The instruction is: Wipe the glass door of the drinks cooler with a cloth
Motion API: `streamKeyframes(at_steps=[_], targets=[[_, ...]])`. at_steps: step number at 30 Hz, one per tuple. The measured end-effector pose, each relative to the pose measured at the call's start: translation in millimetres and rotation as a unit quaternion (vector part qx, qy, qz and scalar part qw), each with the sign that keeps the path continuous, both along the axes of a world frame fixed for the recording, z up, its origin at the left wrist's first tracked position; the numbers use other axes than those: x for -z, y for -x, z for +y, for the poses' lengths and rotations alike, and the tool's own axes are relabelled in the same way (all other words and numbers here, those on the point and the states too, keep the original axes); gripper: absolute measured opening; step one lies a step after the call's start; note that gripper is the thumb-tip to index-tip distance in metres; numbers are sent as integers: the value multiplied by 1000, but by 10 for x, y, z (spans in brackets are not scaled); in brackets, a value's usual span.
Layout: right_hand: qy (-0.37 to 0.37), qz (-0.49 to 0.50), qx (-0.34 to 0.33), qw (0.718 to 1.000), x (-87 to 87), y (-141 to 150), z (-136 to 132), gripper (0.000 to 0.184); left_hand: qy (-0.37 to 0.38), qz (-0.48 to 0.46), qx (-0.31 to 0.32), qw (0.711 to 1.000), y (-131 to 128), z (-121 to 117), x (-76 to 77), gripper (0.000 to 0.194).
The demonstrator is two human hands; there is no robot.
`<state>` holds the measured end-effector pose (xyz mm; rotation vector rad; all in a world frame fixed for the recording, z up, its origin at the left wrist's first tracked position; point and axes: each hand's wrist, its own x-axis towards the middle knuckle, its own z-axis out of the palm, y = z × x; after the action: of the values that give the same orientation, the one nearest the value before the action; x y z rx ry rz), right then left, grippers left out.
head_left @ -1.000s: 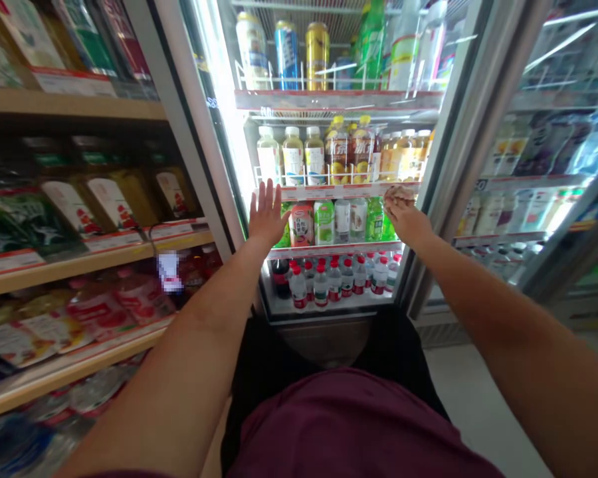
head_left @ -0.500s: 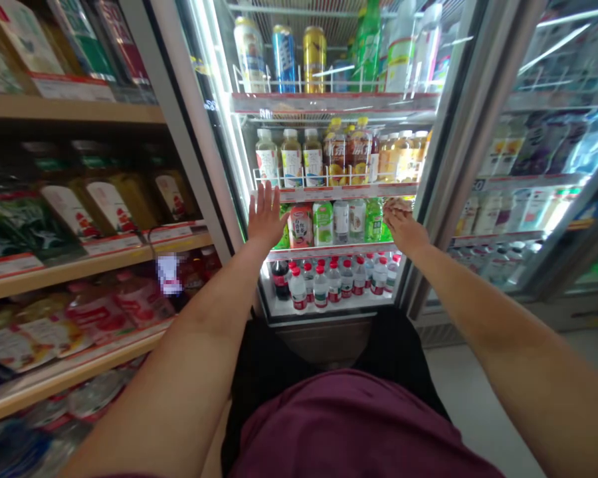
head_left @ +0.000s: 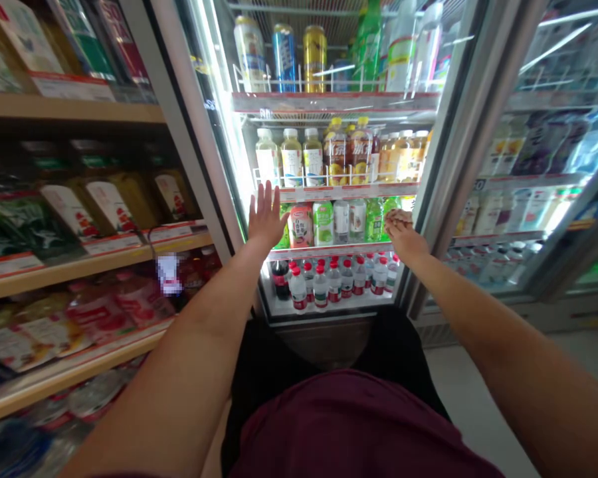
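My left hand [head_left: 268, 216] is raised with its fingers spread, flat against the left part of a glass cooler door [head_left: 279, 313], as far as I can tell. Nothing is in it. My right hand [head_left: 406, 240] presses a crumpled brownish cloth [head_left: 398, 218] to the right side of the door, near the metal frame [head_left: 441, 159]. Behind the glass, between my hands, stand a pink-labelled bottle [head_left: 301, 226], a green-labelled bottle [head_left: 323, 224] and clear bottles. Small red-capped water bottles [head_left: 321, 287] fill the bottom shelf.
Wooden shelves [head_left: 104, 255] with juice bottles [head_left: 112, 206] run along my left. Another glass-fronted cooler [head_left: 508, 179] stands to the right. Cans [head_left: 284, 58] and dark tea bottles [head_left: 335, 153] sit on the upper cooler shelves. Grey floor [head_left: 478, 398] shows at lower right.
My right hand has moved slightly down with the cloth, baring more of the green bottle behind it. My left hand stays almost in place.
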<state>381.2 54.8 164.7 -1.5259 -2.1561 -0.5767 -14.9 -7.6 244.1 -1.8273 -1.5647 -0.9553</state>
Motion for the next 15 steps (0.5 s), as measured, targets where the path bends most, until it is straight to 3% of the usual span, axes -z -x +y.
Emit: streamKeyframes(at_steps=[15], targets=[[49, 5, 36, 998, 242, 42, -104, 59, -6, 32, -30, 999, 23, 33, 23, 76]])
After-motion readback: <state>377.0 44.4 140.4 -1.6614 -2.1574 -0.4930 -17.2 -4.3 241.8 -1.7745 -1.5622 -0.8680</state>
